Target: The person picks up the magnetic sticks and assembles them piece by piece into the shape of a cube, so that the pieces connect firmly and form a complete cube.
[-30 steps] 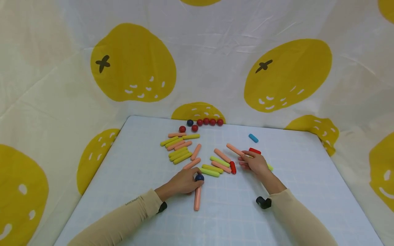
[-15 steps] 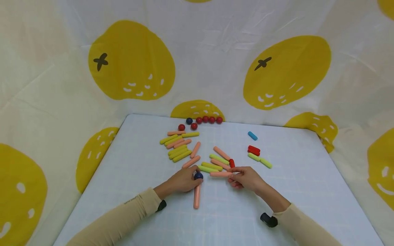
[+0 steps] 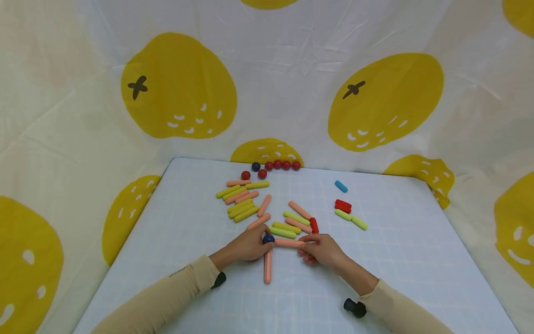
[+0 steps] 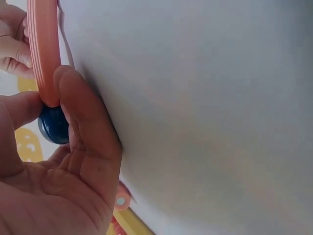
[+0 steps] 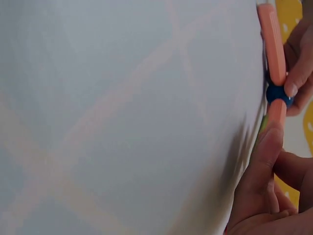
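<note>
My left hand (image 3: 248, 243) pinches a dark blue ball (image 3: 269, 239) between thumb and fingers. From the ball a salmon-pink rod (image 3: 268, 268) runs toward the front of the table; the left wrist view shows its ribbed side and its end against the ball (image 4: 54, 124). My right hand (image 3: 322, 250) pinches the outer end of a second salmon-pink rod (image 3: 289, 242), held level. In the right wrist view the inner end of this rod (image 5: 277, 110) meets the ball (image 5: 279, 95), roughly square to the first rod.
Beyond the hands lie yellow-green rods (image 3: 282, 232), pink rods (image 3: 299, 209) and a short red rod (image 3: 314, 225). Yellow rods (image 3: 243, 208) lie farther left. Red balls (image 3: 277, 164) line the back edge. Short red rods (image 3: 343, 206) and a blue one (image 3: 341, 186) lie right.
My right hand has brought the second pink rod from the right over to the blue ball, turning it level. The left hand keeps its grip on the ball in place.
</note>
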A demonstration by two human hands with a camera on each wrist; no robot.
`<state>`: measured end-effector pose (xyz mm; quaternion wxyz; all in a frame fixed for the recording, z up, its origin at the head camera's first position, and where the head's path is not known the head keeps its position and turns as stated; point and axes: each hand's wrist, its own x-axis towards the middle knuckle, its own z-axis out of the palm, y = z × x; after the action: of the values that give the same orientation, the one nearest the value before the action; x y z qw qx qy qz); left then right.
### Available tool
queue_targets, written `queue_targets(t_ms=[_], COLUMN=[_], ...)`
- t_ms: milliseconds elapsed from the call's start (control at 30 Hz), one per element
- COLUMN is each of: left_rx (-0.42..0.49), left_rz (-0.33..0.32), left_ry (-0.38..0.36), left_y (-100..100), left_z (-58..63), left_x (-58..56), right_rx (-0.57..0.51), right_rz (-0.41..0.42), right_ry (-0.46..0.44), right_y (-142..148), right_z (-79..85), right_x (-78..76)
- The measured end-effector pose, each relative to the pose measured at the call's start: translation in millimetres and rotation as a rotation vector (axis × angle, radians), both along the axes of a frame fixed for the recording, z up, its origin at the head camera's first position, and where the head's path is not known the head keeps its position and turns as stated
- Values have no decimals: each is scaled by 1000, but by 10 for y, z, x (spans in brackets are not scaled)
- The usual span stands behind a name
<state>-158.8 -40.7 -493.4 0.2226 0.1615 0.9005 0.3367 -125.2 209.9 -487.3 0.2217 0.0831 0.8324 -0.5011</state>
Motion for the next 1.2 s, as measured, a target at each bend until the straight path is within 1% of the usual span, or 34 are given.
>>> queue_targets(t_ms=[133, 300, 400, 500, 633, 700, 767, 867, 933, 1000, 1100, 1200], left_rx=[-36, -150, -197, -195, -191, -192, -195, -195, -201, -202, -182, -151], left_rz=[-29, -82, -99, -98, -128, -152, -165, -171, -163, -154, -130, -102], left_ry=[51, 109, 134, 144, 171, 199, 208, 217, 209, 207, 188, 156], left_y=[41, 113, 146, 164, 167, 168, 175, 195, 215, 235, 265, 293], left_z=[29, 55, 53, 48, 45, 40, 36, 34, 36, 34, 17, 8], left_x=[-40, -59, -69, -92, -124, -140, -146, -157, -164, -176, -207, -261], right_rx=[14, -10, -18, -11, 30, 68, 107, 197, 266, 309, 341, 349], right_rz=[-10, -13, 0, 20, 48, 66, 95, 155, 196, 225, 249, 245], right_ry=[-21, -67, -69, -60, -49, -36, -6, 73, 122, 156, 169, 175], right_y=[-28, -60, -62, -62, -81, -93, -99, -107, -116, -133, -163, -183], right_z=[-3, -8, -13, -8, 1, 13, 34, 74, 100, 126, 157, 167], right_x=[-49, -86, -91, -92, -94, -97, -102, -119, -137, -158, -193, -248])
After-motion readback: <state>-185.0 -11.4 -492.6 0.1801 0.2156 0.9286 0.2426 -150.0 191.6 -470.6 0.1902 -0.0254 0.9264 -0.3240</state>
